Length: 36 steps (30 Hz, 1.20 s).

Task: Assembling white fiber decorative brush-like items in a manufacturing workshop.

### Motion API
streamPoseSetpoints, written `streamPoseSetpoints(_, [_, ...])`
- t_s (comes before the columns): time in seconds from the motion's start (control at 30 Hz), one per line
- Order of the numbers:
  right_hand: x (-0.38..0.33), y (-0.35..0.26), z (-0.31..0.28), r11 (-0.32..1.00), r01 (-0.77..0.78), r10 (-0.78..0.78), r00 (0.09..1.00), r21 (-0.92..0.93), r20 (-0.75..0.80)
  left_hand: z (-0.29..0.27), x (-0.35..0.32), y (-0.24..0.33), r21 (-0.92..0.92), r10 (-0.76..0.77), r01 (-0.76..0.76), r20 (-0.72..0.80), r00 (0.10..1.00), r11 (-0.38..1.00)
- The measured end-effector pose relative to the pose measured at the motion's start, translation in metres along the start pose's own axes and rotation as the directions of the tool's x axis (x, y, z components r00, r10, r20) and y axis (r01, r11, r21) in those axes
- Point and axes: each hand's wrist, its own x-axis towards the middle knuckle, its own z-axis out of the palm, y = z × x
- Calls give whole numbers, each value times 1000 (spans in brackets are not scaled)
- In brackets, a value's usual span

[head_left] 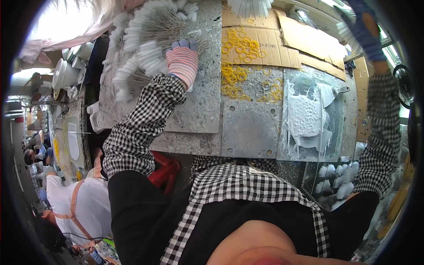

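My left hand [183,63], in a pink-striped glove with grey fingertips, rests on the wire stems of a pile of white-bristled brushes [148,33]. Its fingers are bent down and close together; whatever lies under them is hidden. Far up at the right rim, my right hand [370,37] wears a blue glove and is smeared by motion. Beside it are the white bristles of another brush or brushes [348,34]. Whether the right fingers hold anything does not show.
Yellow rings [240,51] lie scattered on cardboard [282,51] and the worktop. A bare metal plate [250,126] with corner holes sits front middle. White paste [304,115] coats a glass sheet to its right. More white brushes [340,176] stand low right. A co-worker [84,203] is at left.
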Motion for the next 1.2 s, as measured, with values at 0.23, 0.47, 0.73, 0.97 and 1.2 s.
streamPoseSetpoints(0.23, [-41,-194,38,811,246,-248,966,531,-68,29,-40,10,-134,-126,126,9,992,983])
streamPoseSetpoints(0.47, [-12,-285,95,486,22,-294,946,874,139,66,-113,10,-336,-185,46,-394,900,941])
streamPoseSetpoints(0.73, [39,-377,147,335,16,-514,841,942,169,72,-120,12,-151,35,-74,-249,968,986])
streamPoseSetpoints(0.97, [63,-384,186,709,137,-456,837,692,302,53,-107,6,-199,-7,2,-25,1000,980])
streamPoseSetpoints(1.2, [53,-388,202,666,127,-441,862,735,251,59,-107,8,-103,87,-80,58,995,991])
